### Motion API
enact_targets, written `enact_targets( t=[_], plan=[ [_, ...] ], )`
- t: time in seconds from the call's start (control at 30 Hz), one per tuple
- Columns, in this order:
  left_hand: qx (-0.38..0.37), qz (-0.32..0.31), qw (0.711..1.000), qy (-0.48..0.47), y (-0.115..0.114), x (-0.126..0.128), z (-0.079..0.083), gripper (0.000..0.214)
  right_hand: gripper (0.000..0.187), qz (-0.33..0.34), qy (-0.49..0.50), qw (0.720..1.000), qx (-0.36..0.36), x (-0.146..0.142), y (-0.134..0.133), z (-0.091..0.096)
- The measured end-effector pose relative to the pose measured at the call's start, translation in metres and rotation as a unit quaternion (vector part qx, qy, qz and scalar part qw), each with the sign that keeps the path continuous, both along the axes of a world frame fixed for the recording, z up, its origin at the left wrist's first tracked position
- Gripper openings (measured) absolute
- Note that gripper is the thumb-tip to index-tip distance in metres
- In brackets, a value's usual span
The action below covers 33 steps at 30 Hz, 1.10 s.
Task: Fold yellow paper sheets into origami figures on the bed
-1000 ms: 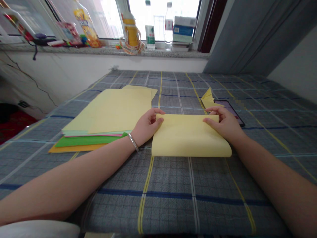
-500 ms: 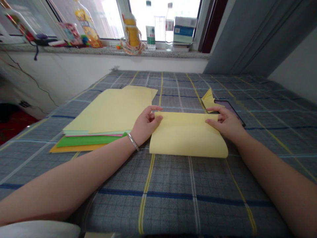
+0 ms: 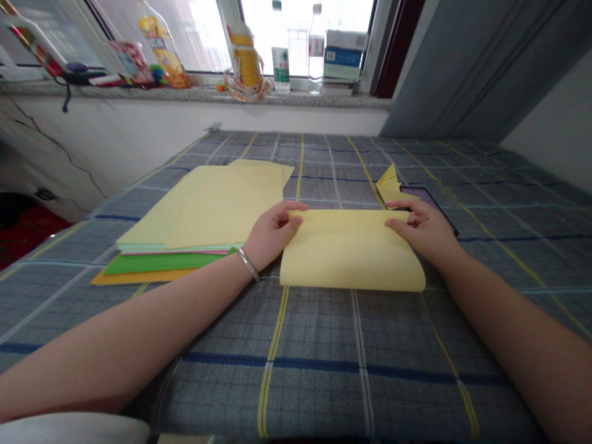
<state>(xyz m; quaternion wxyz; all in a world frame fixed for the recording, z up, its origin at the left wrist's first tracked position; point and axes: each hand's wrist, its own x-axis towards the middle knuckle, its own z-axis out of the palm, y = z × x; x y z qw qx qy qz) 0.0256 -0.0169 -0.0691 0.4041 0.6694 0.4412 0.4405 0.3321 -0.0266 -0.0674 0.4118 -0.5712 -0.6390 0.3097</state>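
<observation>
A clear plastic bottle (image 3: 316, 48) looks blurry inside. Left hand (image 3: 271, 233) and right hand (image 3: 426, 232) pinch bent, pale-yellow paper (image 3: 351, 250), its curve shifted slightly left.

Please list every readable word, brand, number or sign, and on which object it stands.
No text is readable.
Yellow-labelled drink bottle: lettering blurred.
Green-labelled bottle: red marks too small.
Clear white-capped bottle: label too blurred.
Blue-and-white box: print too small.
Curved yellow paper sheet: no writing visible.
</observation>
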Motion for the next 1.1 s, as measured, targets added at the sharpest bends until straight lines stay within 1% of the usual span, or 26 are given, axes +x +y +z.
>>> enact_targets(
  t=[0.1, 0.23, 0.37, 0.47, 0.67, 0.8, 0.93, 1.1],
  plan=[
    [0.003, 0.008, 1.000, 0.006, 0.000, 0.000, -0.001, 0.028, 0.036, -0.004, -0.004, 1.000, 0.010, -0.002, -0.001, 0.001],
    [-0.005, 0.004, 1.000, -0.007, 0.001, 0.000, -0.001, 0.031, 0.028, -0.026, -0.017, 0.998, 0.046, -0.006, -0.003, 0.003],
    [-0.019, -0.008, 0.999, -0.030, 0.000, 0.001, -0.001, 0.035, 0.024, -0.051, 0.033, 0.998, 0.025, -0.012, -0.005, 0.005],
    [-0.015, 0.001, 1.000, -0.028, 0.000, 0.001, -0.001, 0.036, 0.022, -0.064, 0.076, 0.995, 0.016, -0.015, -0.006, 0.005],
    [0.016, 0.028, 0.999, -0.002, 0.000, 0.001, -0.002, 0.031, 0.024, -0.052, 0.114, 0.992, 0.017, -0.016, -0.006, 0.006],
    [0.004, 0.026, 1.000, -0.012, 0.001, 0.002, -0.001, 0.032, 0.019, -0.051, 0.095, 0.994, 0.021, -0.018, -0.006, 0.009],
    [0.008, 0.023, 0.999, -0.020, 0.000, 0.003, 0.000, 0.032, 0.016, -0.048, 0.084, 0.995, 0.003, -0.019, -0.007, 0.010],
    [0.035, 0.035, 0.998, 0.025, 0.001, 0.002, 0.000, 0.033, 0.016, -0.057, 0.065, 0.996, -0.012, -0.018, -0.007, 0.010]
  ],
)
